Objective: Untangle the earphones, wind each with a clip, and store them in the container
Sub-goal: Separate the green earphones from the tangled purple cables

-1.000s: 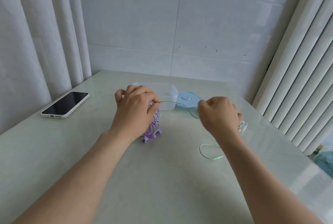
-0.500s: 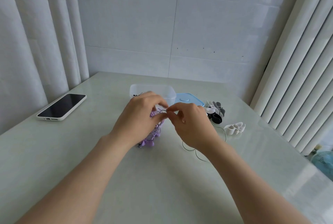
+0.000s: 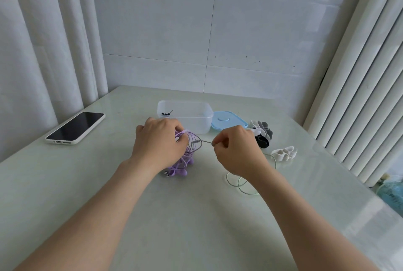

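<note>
My left hand (image 3: 160,142) grips a bundle of purple earphone cable (image 3: 192,143) just above the table, with a purple clip (image 3: 180,169) hanging below it. My right hand (image 3: 236,152) pinches a thin cable (image 3: 207,142) that runs from the bundle to its fingertips. A pale green cable (image 3: 239,185) lies in loops under my right wrist. The clear container (image 3: 185,116) stands open behind my hands, with something small and black inside. Its blue lid (image 3: 226,121) lies to its right.
A phone (image 3: 76,128) with a white case lies at the table's left edge. Black, grey and white clips (image 3: 262,134) are piled right of the lid, and a white clip (image 3: 284,153) lies nearer the right edge. Curtains hang on both sides.
My right hand swung in from the right to the bundle at my left hand, then drew back a little to the right, pulling a short stretch of cable taut.
</note>
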A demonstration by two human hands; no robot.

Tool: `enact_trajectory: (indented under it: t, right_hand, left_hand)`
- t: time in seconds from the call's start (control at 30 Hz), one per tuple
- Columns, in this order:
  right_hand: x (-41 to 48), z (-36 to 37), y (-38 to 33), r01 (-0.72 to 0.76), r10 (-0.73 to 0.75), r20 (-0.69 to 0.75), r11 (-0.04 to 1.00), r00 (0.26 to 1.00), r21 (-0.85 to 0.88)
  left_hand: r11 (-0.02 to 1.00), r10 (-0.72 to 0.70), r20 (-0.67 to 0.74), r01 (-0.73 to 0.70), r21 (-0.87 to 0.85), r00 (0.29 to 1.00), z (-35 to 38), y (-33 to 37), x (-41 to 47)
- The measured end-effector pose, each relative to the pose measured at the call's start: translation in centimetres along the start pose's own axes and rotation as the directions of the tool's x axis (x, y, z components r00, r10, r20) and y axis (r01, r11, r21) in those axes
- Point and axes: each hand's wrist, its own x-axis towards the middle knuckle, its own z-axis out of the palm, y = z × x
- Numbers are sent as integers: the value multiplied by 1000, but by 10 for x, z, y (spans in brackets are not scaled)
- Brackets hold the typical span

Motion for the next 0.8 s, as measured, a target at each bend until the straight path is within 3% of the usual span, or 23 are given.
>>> enact_trajectory:
  t: [0.17, 0.33, 0.63, 0.8]
  right_hand:
    - [-1, -1, 0, 52, -52, -21, 998, 998, 35]
    - [2, 1, 3, 96, -99, -150, 995, 984, -25]
    - [5, 0, 7, 174, -165, -192, 984, 967, 30]
    - [5, 2, 2, 329, -308, -246, 943, 919, 50]
  left_hand:
    - [997, -41, -46, 38, -64, 998, -1, 1, 1]
    - [996, -5, -41, 1, -86, 999, 0, 5, 2]
    - [984, 34, -100, -50, -171, 994, 2, 7, 3]
    - [983, 29, -184, -62, -173, 982, 0, 6, 3]
